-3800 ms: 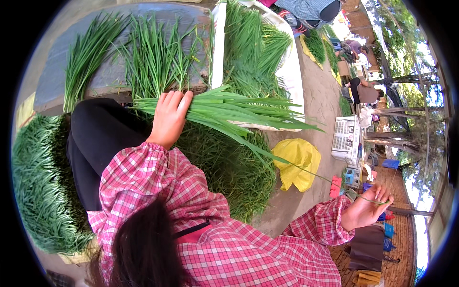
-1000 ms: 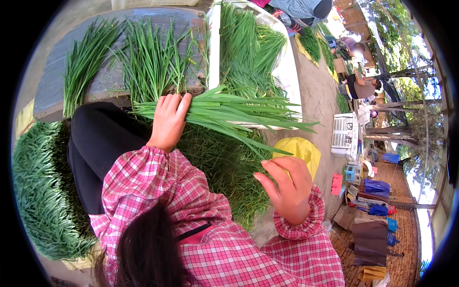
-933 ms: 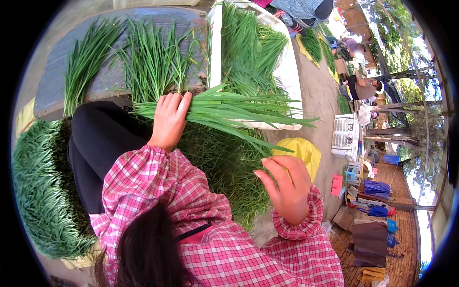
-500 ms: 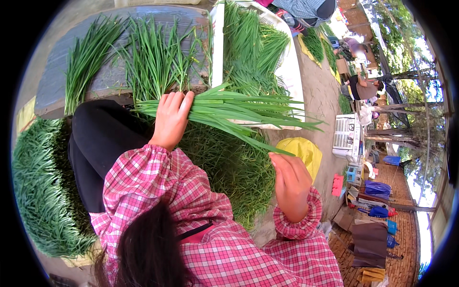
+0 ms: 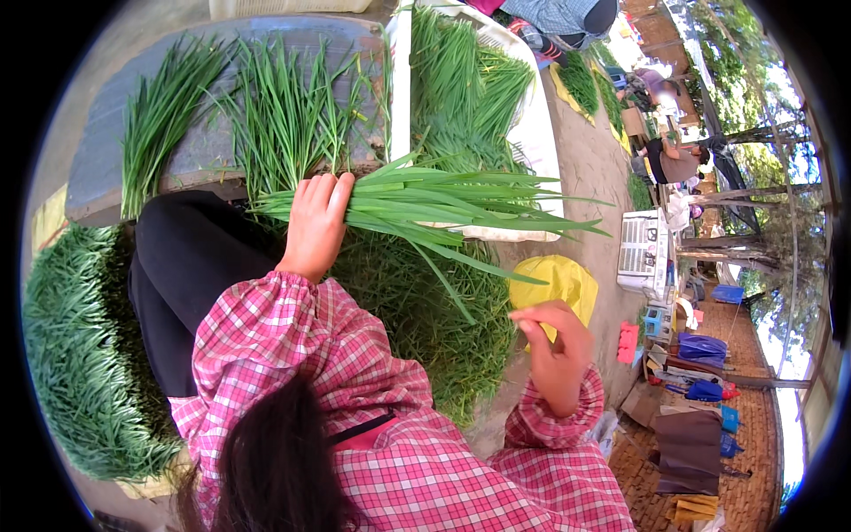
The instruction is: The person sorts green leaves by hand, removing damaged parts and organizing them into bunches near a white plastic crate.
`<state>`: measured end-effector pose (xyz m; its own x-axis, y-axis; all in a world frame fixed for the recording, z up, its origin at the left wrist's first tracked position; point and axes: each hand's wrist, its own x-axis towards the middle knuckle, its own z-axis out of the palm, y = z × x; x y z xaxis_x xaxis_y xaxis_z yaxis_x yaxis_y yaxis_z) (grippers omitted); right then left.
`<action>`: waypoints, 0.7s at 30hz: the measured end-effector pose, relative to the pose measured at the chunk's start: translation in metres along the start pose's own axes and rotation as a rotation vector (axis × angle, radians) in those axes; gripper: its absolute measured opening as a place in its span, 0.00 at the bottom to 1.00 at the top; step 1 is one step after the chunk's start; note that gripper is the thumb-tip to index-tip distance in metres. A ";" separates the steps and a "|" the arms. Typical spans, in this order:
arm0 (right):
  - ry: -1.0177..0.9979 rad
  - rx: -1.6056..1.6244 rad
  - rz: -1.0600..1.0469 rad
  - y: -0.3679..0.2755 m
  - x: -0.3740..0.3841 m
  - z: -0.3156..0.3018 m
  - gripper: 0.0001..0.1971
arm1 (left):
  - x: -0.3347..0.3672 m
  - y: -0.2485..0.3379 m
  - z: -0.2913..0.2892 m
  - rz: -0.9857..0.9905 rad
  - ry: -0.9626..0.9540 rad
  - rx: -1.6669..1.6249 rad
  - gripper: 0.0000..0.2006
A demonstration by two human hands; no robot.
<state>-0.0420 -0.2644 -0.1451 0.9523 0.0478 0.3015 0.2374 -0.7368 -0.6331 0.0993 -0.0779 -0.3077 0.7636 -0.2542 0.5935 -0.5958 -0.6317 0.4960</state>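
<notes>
My left hand point(image 5: 317, 222) is closed around a bunch of long, flat green leaves that look like Chinese chives point(image 5: 425, 197). The bunch lies sideways across my lap, its leaf tips fanning to the right. To the right of the tips, my right hand point(image 5: 557, 350) hangs with bent fingers, thumb and forefinger slightly apart and nothing visible between them. One drooping leaf ends just left of that hand, not touching it. Ahead, a dark board point(image 5: 97, 133) bears a left bundle of chives point(image 5: 173, 120) and a middle bundle point(image 5: 279, 115).
A white-lined crate point(image 5: 402, 97) of cut chives stands beyond the held bunch. Loose greens point(image 5: 443, 328) lie below it, and a thick stack of chives point(image 5: 75, 346) is at my left. A yellow sack point(image 5: 563, 279) sits behind my right hand. Other people point(image 5: 678, 164) work farther right.
My right hand has moved slightly right and down, away from the leaf tip it was touching. That leaf now droops free. My left hand keeps its hold, shifted very slightly.
</notes>
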 end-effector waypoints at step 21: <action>-0.432 0.325 0.296 0.068 -0.004 0.054 0.15 | 0.002 -0.003 -0.003 -0.437 0.180 -0.494 0.18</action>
<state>-0.0196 -0.2777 -0.2279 0.9621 0.1918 -0.1937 -0.0677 -0.5203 -0.8513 0.1019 -0.0746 -0.3063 0.9320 0.1009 0.3480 -0.3187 -0.2291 0.9198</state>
